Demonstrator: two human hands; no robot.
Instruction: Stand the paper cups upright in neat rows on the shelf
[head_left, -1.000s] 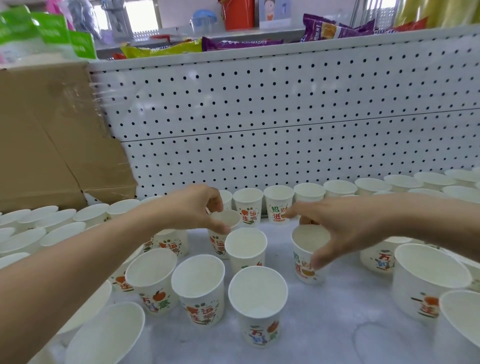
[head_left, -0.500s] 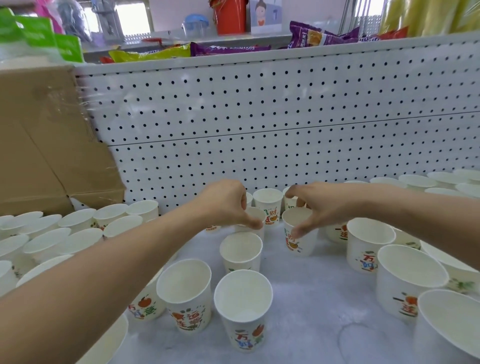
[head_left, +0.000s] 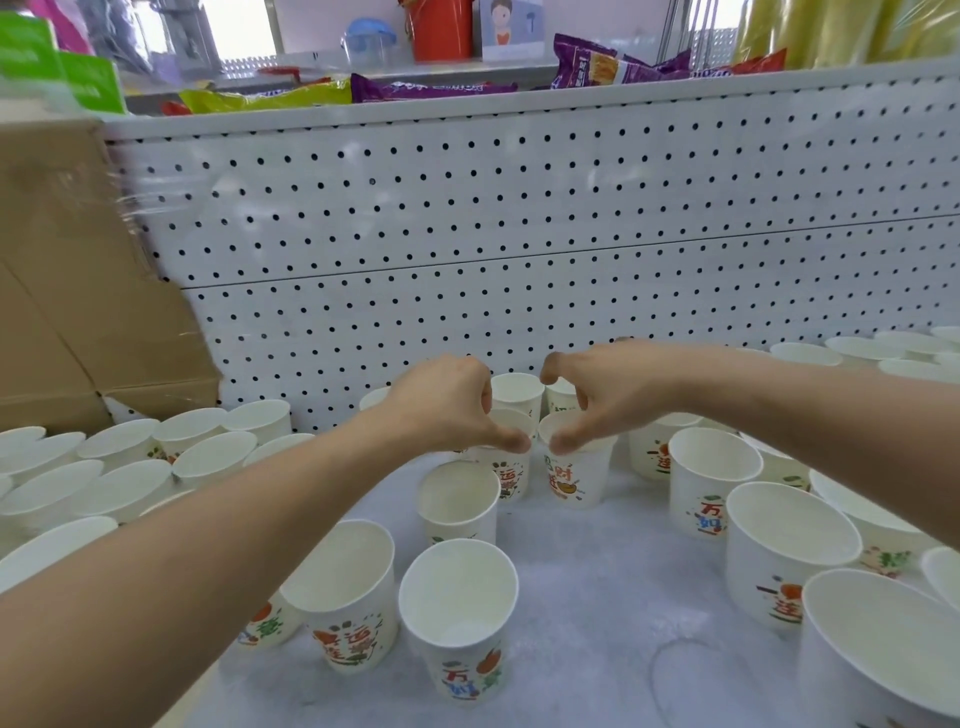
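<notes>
- At the far left, the packed rows of white paper cups (head_left: 104, 467) stand rim to rim below the brown cardboard box (head_left: 78, 291). The left forearm passes just beside them, so a dropped elbow could tip several at once.
- The left hand (head_left: 447, 405) pinches the rim of a small white paper cup with orange and green print (head_left: 506, 475), thumb on the near edge and fingers curled over the far edge. Too hard a squeeze would likely crease the thin wall or pull the mouth oval.
- The loose front cups (head_left: 457, 613) stand upright but out of line, below both wrists. A hand drawn back low could clip one and roll it off the front edge.
- The right hand (head_left: 608, 395) grasps a second printed paper cup (head_left: 571, 478) in the same thumb-and-finger pinch. The two held cups sit nearly touching, just in front of the back-row cups (head_left: 517, 392), so a crooked set-down may nudge a neighbour over.
- The larger-looking cups on the right (head_left: 789, 551) are crowded and unevenly spaced, and the right forearm hangs over them.
- The cups are light, tapered and open-topped with rolled rims, matte white inside, so I judge that they slide and tip easily.
- The pale speckled shelf surface (head_left: 597, 597) looks smooth and offers little grip. The white perforated metal back panel (head_left: 519, 234) is rigid and flat. The box is dull card with glossy tape.
</notes>
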